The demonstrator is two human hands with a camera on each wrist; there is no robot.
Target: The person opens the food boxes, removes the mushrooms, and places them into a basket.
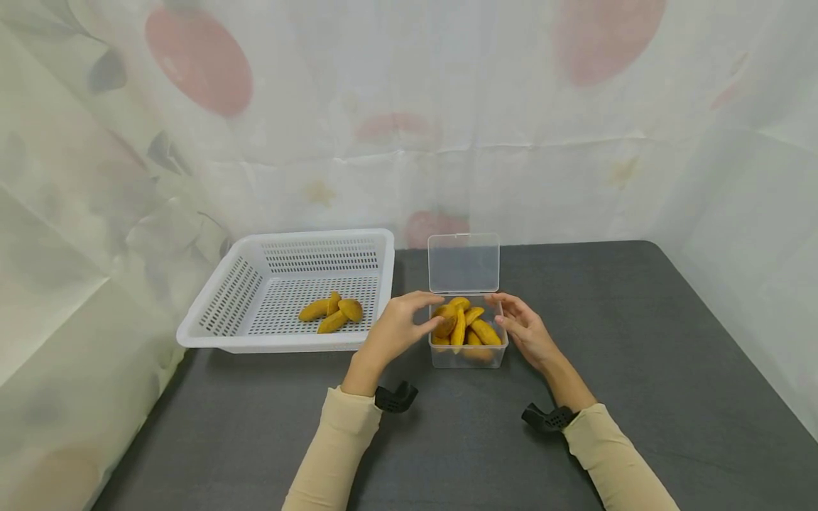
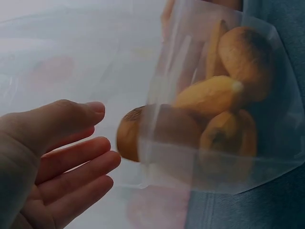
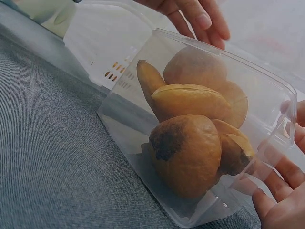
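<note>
A clear plastic box [image 1: 469, 360] with its hinged lid [image 1: 464, 264] raised holds several yellow-brown mushrooms [image 1: 459, 326]. At its left side is my left hand [image 1: 399, 319], thumb and fingers apart and holding nothing. In the left wrist view, a brown mushroom cap [image 2: 128, 136] pokes past the box rim, just short of those fingertips. My right hand [image 1: 525, 330] stands at the box's right side, fingers loosely bent along the wall near the rim; firm contact is hard to tell. The right wrist view shows the mushrooms [image 3: 188, 152] through the clear wall.
Left of the box stands a white perforated basket [image 1: 220, 341] with a couple of mushrooms [image 1: 332, 312] in it. Both sit on a dark grey table [image 1: 639, 341]. A printed white curtain [image 1: 511, 106] hangs behind and at the sides.
</note>
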